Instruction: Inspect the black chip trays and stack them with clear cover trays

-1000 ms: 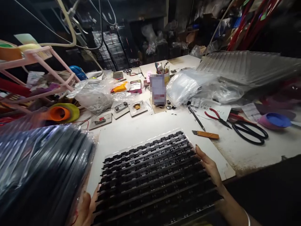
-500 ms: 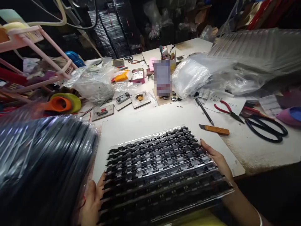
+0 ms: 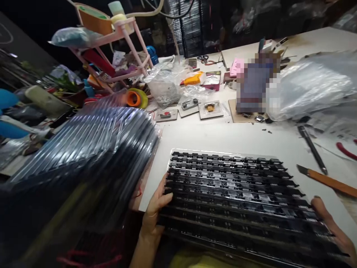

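A clear plastic tray (image 3: 237,186) filled with rows of small black parts is held between my two hands above the front of the white table. At its left edge my left hand (image 3: 157,203) grips it, thumb on the rim and the other fingers partly hidden beneath. My right hand (image 3: 329,223) holds the right edge, with only the thumb side showing. To the left of the tray rises a stack of similar plastic trays (image 3: 111,137) with dark contents, blurred in its lower part.
A wood-handled cutter (image 3: 329,180) and a black pen (image 3: 312,149) lie at the right. Small boards with parts (image 3: 210,110) line the table's middle. Clear plastic bags (image 3: 312,89) sit at the back right. A pink rack (image 3: 111,37) stands at the back left.
The view has swung left, so the tray stack and rack show more fully. The tray, still in both hands, sits farther right in the picture, and its tilt has changed.
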